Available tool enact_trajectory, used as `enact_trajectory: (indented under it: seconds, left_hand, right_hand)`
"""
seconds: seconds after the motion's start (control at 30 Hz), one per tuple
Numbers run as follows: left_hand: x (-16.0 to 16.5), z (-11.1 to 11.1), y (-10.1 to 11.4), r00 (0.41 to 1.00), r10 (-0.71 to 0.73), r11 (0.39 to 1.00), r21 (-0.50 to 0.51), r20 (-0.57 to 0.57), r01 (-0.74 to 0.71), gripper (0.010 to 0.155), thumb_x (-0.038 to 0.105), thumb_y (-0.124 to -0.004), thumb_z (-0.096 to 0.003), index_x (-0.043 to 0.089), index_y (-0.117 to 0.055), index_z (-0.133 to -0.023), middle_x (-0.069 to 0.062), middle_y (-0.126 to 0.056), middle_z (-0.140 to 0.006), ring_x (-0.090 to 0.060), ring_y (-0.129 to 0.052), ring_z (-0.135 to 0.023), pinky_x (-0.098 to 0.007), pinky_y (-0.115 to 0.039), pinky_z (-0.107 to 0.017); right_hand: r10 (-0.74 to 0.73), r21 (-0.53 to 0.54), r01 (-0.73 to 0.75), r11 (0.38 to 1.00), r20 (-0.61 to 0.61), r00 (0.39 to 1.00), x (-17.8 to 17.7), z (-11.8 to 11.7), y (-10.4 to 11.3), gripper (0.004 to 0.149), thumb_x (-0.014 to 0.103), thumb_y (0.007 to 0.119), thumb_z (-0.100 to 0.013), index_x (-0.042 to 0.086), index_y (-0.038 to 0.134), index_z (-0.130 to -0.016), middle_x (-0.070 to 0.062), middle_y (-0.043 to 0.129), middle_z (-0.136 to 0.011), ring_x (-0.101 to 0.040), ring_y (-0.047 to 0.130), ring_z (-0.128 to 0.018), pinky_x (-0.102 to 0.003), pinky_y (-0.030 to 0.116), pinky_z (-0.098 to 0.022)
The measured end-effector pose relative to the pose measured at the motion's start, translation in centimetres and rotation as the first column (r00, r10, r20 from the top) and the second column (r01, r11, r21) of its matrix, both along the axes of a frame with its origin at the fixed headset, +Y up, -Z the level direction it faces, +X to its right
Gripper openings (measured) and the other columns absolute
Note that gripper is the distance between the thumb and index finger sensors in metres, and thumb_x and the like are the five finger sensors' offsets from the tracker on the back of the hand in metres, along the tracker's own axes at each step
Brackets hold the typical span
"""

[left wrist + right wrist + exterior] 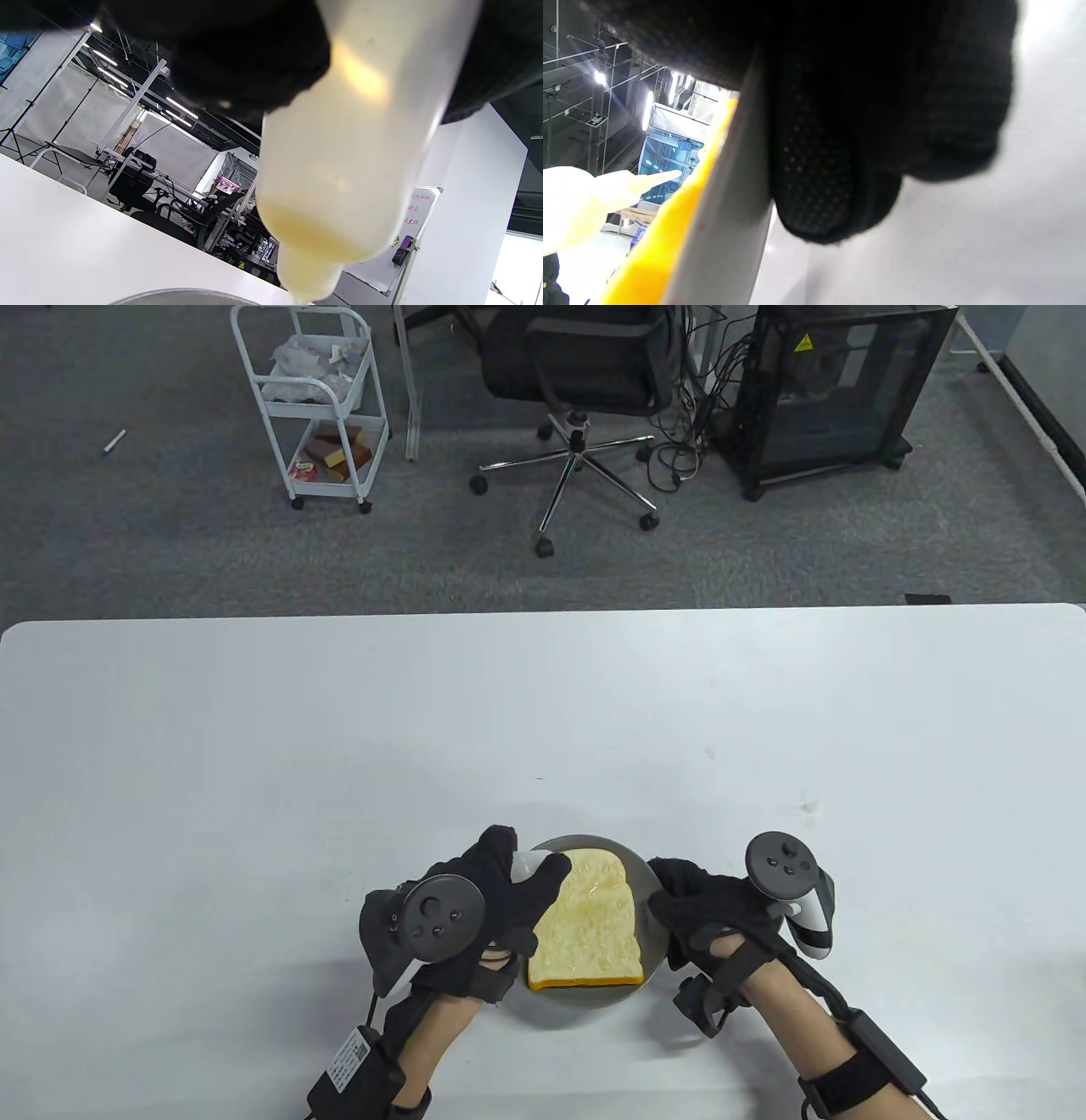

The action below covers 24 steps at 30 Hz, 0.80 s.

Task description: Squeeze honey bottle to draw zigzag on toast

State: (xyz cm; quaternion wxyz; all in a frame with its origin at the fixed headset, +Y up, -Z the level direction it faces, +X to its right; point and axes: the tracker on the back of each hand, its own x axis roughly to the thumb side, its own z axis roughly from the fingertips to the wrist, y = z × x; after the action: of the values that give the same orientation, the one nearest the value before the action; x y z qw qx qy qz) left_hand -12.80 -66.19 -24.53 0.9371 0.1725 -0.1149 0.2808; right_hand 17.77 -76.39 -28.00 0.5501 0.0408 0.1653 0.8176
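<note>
A slice of toast with a glossy wet top lies on a grey plate near the table's front edge. My left hand grips a translucent honey bottle over the toast's left side. In the left wrist view the bottle points nozzle down, honey pooled at its tip, just above the plate rim. My right hand holds the plate's right rim. In the right wrist view its fingers press on the grey rim, next to the toast's orange crust and the bottle's nozzle.
The white table spreads wide around the plate. Beyond its far edge on the grey carpet stand a white cart, an office chair and a black cabinet.
</note>
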Motion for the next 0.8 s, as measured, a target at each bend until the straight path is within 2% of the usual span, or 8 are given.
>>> enact_trajectory:
  seconds: [0.8]
  left_hand:
    - [2.8, -0.5, -0.5, 0.998, 0.014, 1.0, -0.012, 0.055, -0.013, 0.069, 0.072, -0.091, -0.0467, 0.01, -0.083, -0.077, -0.012, -0.103, -0.034, -0.005, -0.096, 0.008, -0.037, -0.091, -0.007]
  right_hand:
    - [0.008, -0.007, -0.008, 1.0, -0.012, 1.0, -0.3, 0.0, -0.3, 0.056, 0.024, 0.082, -0.049, -0.002, 0.068, -0.096, -0.016, 0.102, -0.063, -0.023, 0.117, -0.029, -0.027, 0.101, -0.015]
